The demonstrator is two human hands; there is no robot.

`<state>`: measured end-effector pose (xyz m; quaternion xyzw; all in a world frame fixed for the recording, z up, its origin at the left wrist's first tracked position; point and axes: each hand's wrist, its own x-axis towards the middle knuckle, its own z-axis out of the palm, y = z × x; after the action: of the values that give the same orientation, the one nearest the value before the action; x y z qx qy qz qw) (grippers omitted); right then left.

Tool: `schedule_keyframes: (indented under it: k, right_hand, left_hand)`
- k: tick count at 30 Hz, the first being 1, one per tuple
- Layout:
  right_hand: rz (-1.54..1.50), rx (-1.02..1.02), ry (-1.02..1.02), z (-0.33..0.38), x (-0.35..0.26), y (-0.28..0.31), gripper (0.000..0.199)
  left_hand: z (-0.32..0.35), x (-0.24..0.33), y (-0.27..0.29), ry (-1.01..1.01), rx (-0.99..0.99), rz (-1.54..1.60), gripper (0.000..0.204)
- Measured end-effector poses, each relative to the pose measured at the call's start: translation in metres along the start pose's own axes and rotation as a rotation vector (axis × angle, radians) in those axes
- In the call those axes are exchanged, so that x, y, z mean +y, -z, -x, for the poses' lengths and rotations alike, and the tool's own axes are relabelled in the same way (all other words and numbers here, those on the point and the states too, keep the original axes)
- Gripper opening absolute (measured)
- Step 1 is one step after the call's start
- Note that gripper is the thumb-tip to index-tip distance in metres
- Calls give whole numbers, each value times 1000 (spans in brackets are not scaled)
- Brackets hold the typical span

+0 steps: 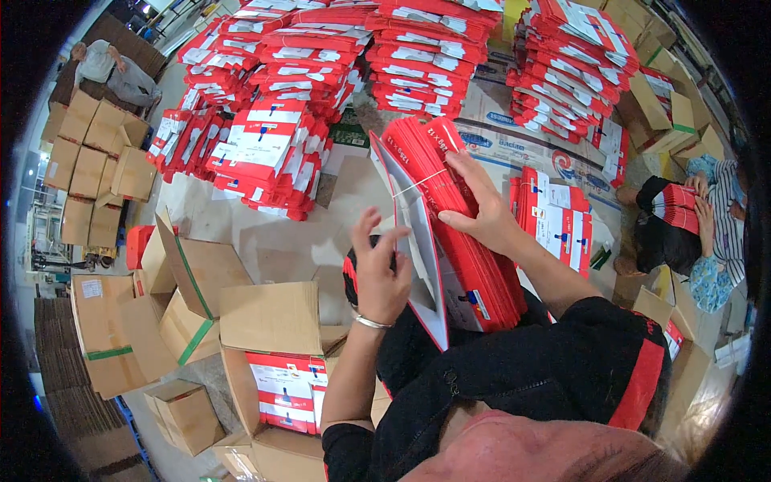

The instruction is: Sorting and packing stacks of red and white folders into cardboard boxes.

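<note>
A thick bundle of flat red printed cardboard pieces (474, 249) stands tilted in front of my body, its edges fanned upward. My right hand (482, 197) grips the bundle's right side, thumb on the near face and fingers over the far edge. A thin pale band (419, 183) crosses the bundle's upper part. At its left side, one white-faced piece (418, 249) leans away from the rest, leaving a gap. Just left of that piece, my left hand (381, 269) is raised with fingers apart and nothing visible in it. A metal bangle (371, 321) circles the left wrist.
Tall stacks of similar red bundles (430, 56) fill the far side. An open carton (273, 321) holding red-and-white packs stands at my left, beside more cartons (144, 321). Loose bundles (554, 217) lie at right. A co-worker (699, 209) handles a red bundle; another person (112, 72) is far left.
</note>
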<state>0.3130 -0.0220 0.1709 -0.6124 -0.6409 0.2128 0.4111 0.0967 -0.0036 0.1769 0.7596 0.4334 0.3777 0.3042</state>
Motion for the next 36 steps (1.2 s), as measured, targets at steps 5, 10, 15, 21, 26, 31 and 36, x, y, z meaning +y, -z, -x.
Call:
schedule_keyframes:
  k: [5, 10, 15, 21, 26, 31, 36]
  right_hand:
    - [-15, -140, -32, 0, -23, -5, 77]
    - [-375, -173, -37, -1, -23, -13, 71]
    - [-353, -149, -26, -3, -20, -14, 71]
    - [-580, -207, -4, -3, -25, -28, 71]
    - [-504, -216, 32, -6, -29, -33, 73]
    - [-535, -207, -24, -3, -29, -32, 74]
    - [-606, -241, -113, -1, -40, -34, 75]
  left_hand:
    - [1, 26, -2, -93, -12, -303, 43]
    - [4, 34, -1, -11, -39, -232, 36]
    - [11, 18, 4, 21, 20, 36, 23]
    - [13, 27, 9, 2, -3, -170, 25]
    - [11, 33, 14, 49, -19, -209, 42]
    - [14, 31, 19, 181, -30, 117, 25]
    - [18, 28, 17, 84, -34, -49, 10]
